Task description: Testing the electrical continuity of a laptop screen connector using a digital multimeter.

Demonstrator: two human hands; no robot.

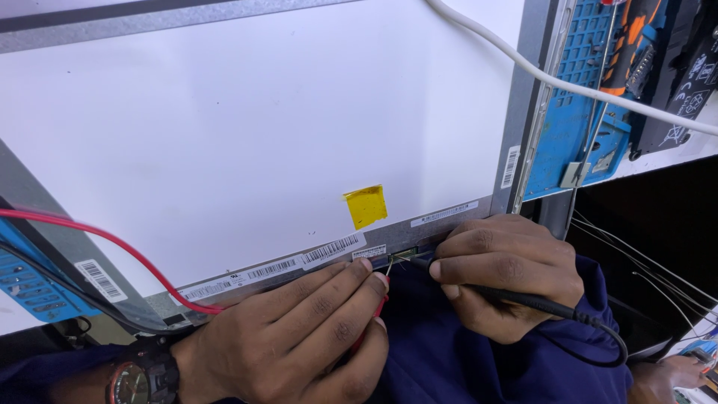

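Observation:
A large white flat display panel (247,127) lies face down, its metal frame edge toward me. My left hand (299,337) grips a red test probe, whose tip is hidden under my fingers at the panel's bottom edge; its red lead (97,236) runs off to the left. My right hand (508,273) pinches a black test probe (523,299) and presses its tip to a small connector (400,256) on the panel's lower edge. A yellow tape piece (366,206) is stuck just above that spot. A watch is on my left wrist.
A blue work mat (576,120) with tools lies at the right, with an orange-handled tool on it. A white cable (568,84) crosses the top right. Thin wires (643,269) hang at the right. Another person's hand (677,374) shows at the bottom right corner.

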